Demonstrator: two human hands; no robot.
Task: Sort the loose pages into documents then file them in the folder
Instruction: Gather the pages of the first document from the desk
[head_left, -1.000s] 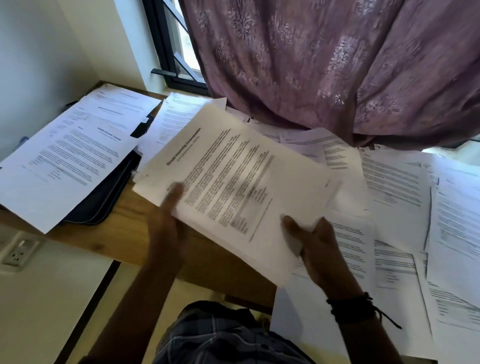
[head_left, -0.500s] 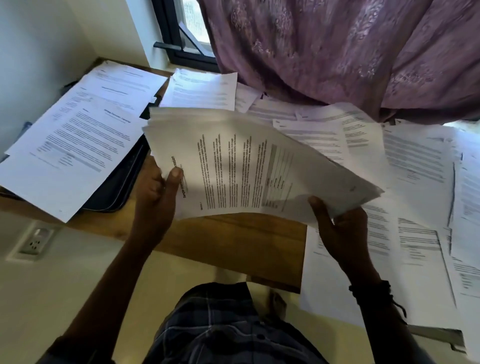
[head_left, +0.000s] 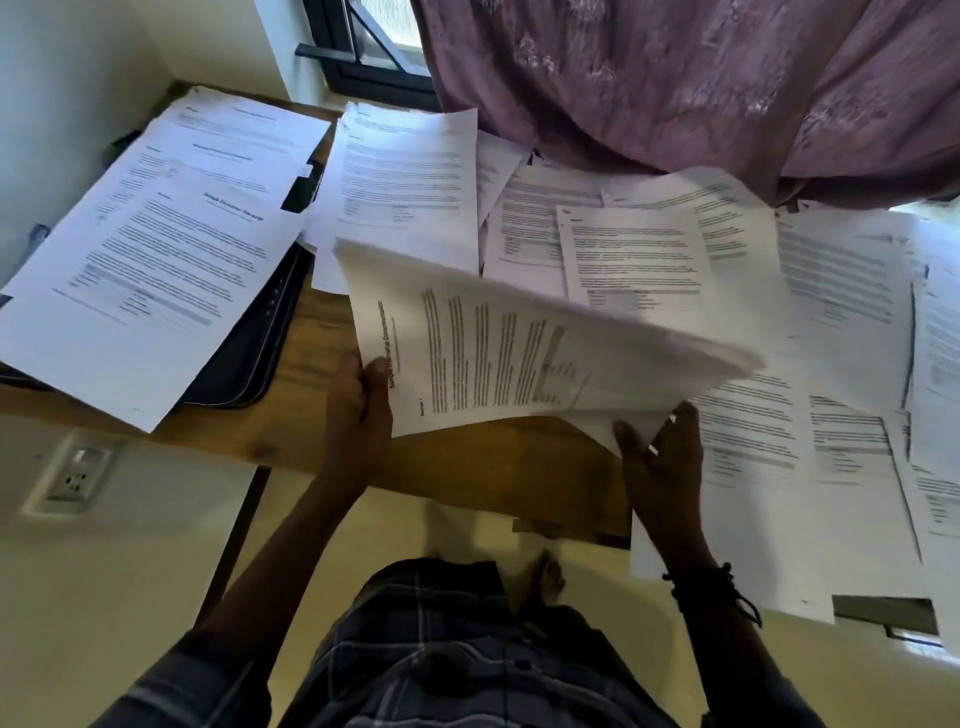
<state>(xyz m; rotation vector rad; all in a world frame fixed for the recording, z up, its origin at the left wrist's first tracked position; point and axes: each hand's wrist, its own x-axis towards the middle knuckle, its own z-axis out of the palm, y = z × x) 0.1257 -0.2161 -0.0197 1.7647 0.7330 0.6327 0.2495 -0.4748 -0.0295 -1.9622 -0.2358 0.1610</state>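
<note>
I hold a thick stack of printed pages (head_left: 498, 353) above the front of the wooden desk (head_left: 467, 467), its text turned sideways. My left hand (head_left: 358, 405) grips the stack's near left corner, thumb on top. My right hand (head_left: 660, 462) holds the lower right edge from underneath. A dark folder (head_left: 249, 358) lies at the left of the desk, mostly covered by two sheets (head_left: 150, 275). Several loose pages (head_left: 639, 260) are spread over the desk's middle and right.
A purple curtain (head_left: 701, 78) hangs over the back of the desk, beside a dark window frame (head_left: 358, 57). A wall socket (head_left: 75, 475) sits below the desk's left edge. Some pages (head_left: 737, 545) overhang the front edge at right.
The stack has turned from lying flat with text facing me to sideways and tilted. Both hands shifted right and slightly toward me with it.
</note>
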